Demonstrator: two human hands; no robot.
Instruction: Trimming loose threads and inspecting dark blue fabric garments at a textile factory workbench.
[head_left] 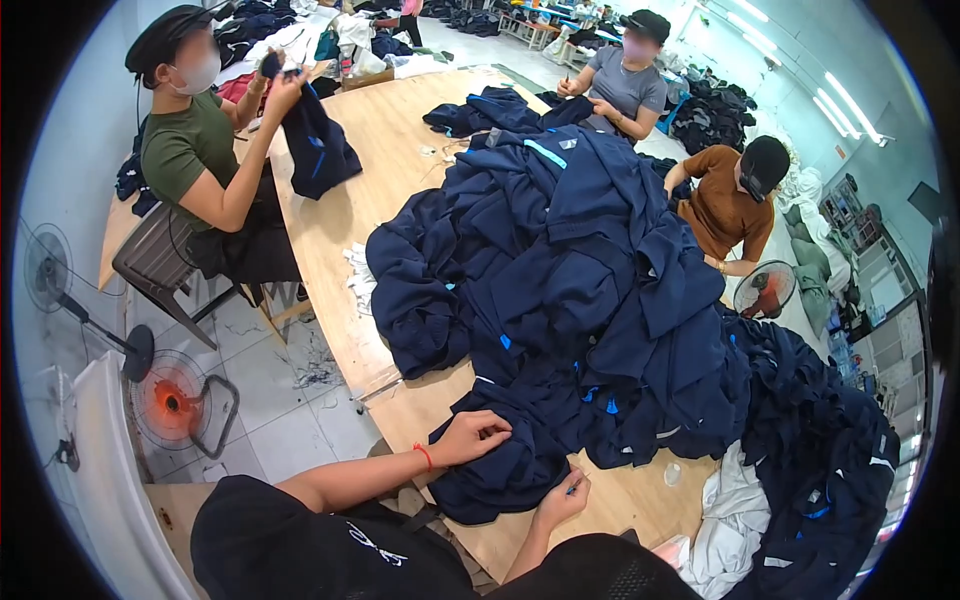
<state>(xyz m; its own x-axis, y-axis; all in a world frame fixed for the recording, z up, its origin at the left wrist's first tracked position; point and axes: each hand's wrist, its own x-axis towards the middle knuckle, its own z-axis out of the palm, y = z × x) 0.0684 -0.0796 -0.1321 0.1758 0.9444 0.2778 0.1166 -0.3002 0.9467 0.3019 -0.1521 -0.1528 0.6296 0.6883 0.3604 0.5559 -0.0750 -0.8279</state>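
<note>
A navy garment (505,480) lies bunched on the wooden table right in front of me. My left hand (478,437), with a red cord round its wrist, rests on top of this cloth, fingers stretched out and loosely curved. At the garment's right edge, my right hand (563,497) is closed. A small dark bit shows at its fingers, too small to name. Just beyond both hands rises a large heap of navy garments (560,270) with bright blue tabs and trims.
White cloth (735,515) and more navy garments (830,440) hang at the table's right. Across the wooden table (390,125), several people handle dark garments. Fans (170,402) stand on the floor at left; another fan (765,290) is at right. A grey chair (160,255) stands at left.
</note>
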